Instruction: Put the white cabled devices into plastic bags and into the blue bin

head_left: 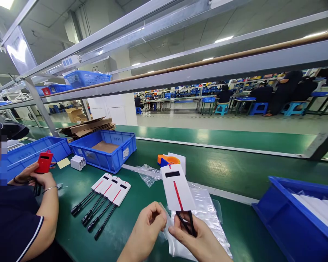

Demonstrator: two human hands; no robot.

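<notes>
My right hand (199,238) pinches the looped black cable under a white flat device (177,187) with a red stripe and a black window, held upright over the green table. My left hand (147,227) is closed beside it, fingers pinched on the edge of a clear plastic bag (205,211) lying under both hands. Three matching white devices (110,187) with black cables lie in a row to the left.
A co-worker at the left holds a red device (44,162) in both hands. Blue bins stand at the far left (102,149) and at the right (300,214). An orange tape dispenser (168,160) and crumpled clear bags (146,173) lie behind my hands. People sit at distant benches.
</notes>
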